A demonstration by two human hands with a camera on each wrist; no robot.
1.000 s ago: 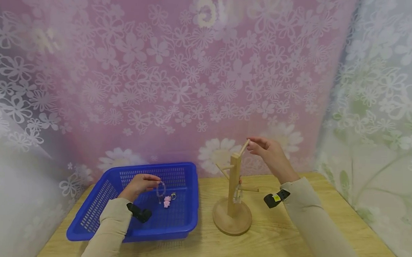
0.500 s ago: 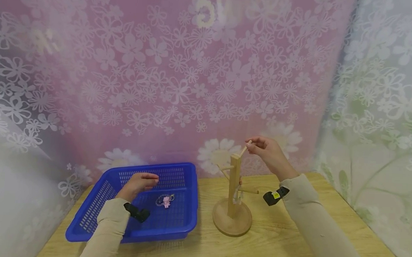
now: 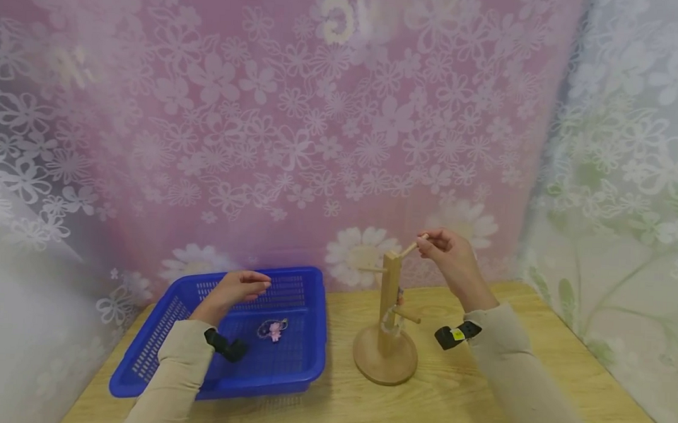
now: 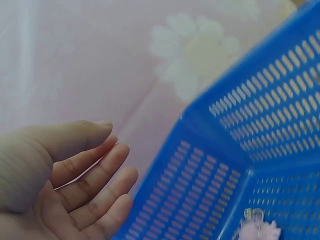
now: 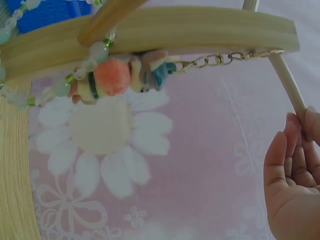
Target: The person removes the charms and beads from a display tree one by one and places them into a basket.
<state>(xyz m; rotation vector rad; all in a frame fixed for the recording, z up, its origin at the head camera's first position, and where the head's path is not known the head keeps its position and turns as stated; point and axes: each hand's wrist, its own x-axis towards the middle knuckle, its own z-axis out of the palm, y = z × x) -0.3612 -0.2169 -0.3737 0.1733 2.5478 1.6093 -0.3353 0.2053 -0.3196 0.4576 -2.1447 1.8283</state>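
Note:
My left hand hovers open over the blue slotted basket, holding nothing; its fingers are relaxed. Below it, a beaded ring with a pink charm lies on the basket floor, and the pink charm shows at the bottom edge of the left wrist view. A wooden peg stand rises from its round base on the table. My right hand pinches the tip of its top peg. A beaded chain with colourful charms hangs on the stand, near the peg.
The wooden table has bare room in front of and to the right of the stand. Flowered curtains close off the back and the right side. Both wrists carry small black cameras.
My left hand has let go of the ring with the pink charm, which now lies in the basket, and has opened. My right hand has kept the top peg, and the stand has turned.

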